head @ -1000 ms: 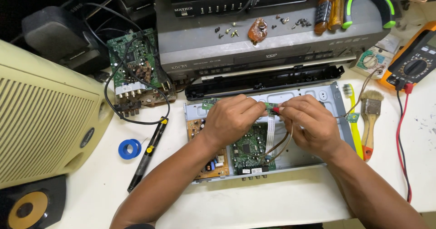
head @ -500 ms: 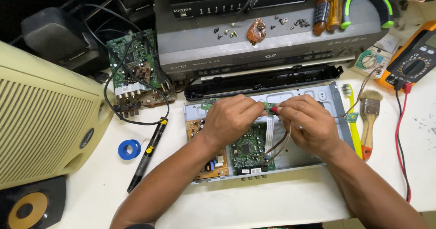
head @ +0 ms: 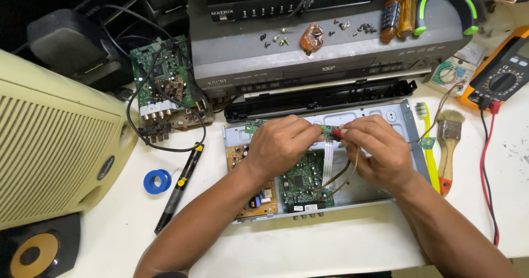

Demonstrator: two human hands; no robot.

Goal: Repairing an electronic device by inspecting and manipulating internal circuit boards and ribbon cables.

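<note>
Barely shifted since before: left hand (head: 281, 146) and right hand (head: 377, 151), fingers pinching small green board (head: 328, 130) above opened chassis (head: 405, 125), steadying red connector (head: 336, 133).

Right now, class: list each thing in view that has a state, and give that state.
player chassis: cover off, boards exposed
small green board: pinched between both hands
left hand: gripping the board
right hand: gripping the board
ribbon cable: lying flat
loose circuit board: tilted, wires attached

Head camera, steep downward look, close over workbench (head: 330, 250).
</note>
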